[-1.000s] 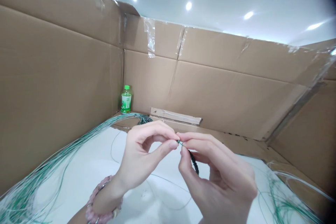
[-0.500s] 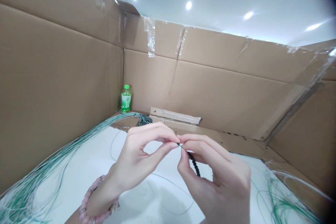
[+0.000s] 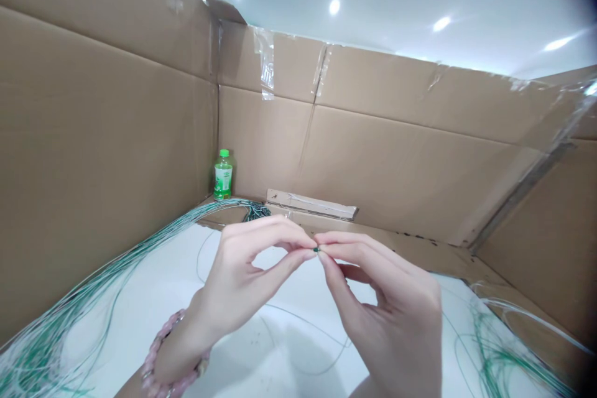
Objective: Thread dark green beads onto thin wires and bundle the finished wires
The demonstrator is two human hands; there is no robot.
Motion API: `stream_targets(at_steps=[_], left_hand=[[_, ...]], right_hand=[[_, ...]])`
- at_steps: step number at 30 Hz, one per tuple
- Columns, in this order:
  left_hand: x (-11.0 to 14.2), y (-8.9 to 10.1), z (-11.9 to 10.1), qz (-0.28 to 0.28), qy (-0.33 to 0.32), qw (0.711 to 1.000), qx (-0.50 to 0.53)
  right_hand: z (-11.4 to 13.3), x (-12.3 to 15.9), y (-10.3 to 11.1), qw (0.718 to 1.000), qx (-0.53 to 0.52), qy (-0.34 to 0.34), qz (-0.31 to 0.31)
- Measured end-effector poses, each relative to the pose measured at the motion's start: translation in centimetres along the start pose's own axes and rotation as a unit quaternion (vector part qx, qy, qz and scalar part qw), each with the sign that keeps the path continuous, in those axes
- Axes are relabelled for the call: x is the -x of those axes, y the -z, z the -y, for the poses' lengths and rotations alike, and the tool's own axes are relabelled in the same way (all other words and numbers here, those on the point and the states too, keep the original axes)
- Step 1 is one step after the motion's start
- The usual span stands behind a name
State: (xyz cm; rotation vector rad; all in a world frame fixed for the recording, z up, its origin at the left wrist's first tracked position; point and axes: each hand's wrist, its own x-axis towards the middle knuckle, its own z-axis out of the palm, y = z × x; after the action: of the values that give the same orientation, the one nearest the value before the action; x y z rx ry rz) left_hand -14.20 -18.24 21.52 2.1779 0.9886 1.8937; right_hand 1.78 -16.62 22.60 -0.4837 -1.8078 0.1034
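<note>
My left hand (image 3: 237,280) and my right hand (image 3: 387,305) meet above the white table, with their fingertips close together. Between the thumb and forefinger of each hand I pinch a tiny green piece (image 3: 316,249), likely a wire end, mostly hidden by my fingers. A pink beaded bracelet (image 3: 170,348) circles my left wrist. A thin green wire (image 3: 303,320) runs across the table beneath my hands.
Long bundles of green-and-white wire (image 3: 69,286) spread along the left and reach a dark tangle (image 3: 254,211) at the back. More wire (image 3: 504,348) lies at the right. Taped cardboard walls (image 3: 373,137) surround the table, and a green-capped bottle (image 3: 223,175) stands in the back corner.
The dark beaded strand below my right fingers is no longer visible. My hands have risen slightly and the fingertips remain pinched together.
</note>
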Motion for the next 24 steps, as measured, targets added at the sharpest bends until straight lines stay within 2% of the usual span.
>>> stream_targets(at_steps=[6,12,17,22,24], left_hand=[[0.2,-0.3,0.2,-0.023,-0.018,0.999,-0.025],[0.3,-0.7,0.7,-0.058,-0.059,0.992,-0.092],[0.5,-0.7,1.1,-0.044,-0.041,0.994,-0.087],[0.6,-0.8,0.6,-0.074,-0.018,0.995,-0.067],[0.9,-0.7,1.2,-0.093,0.02,0.994,-0.052]], right_hand=[[-0.2,0.1,-0.5,0.997,-0.062,-0.045,-0.002],[-0.2,-0.3,-0.6,0.997,-0.012,-0.075,0.015],[-0.5,-0.4,-0.5,0.992,-0.015,-0.118,0.035],[-0.3,-0.2,-0.8,0.991,-0.036,-0.123,0.043],[-0.2,-0.2,-0.8,0.991,-0.015,-0.128,0.045]])
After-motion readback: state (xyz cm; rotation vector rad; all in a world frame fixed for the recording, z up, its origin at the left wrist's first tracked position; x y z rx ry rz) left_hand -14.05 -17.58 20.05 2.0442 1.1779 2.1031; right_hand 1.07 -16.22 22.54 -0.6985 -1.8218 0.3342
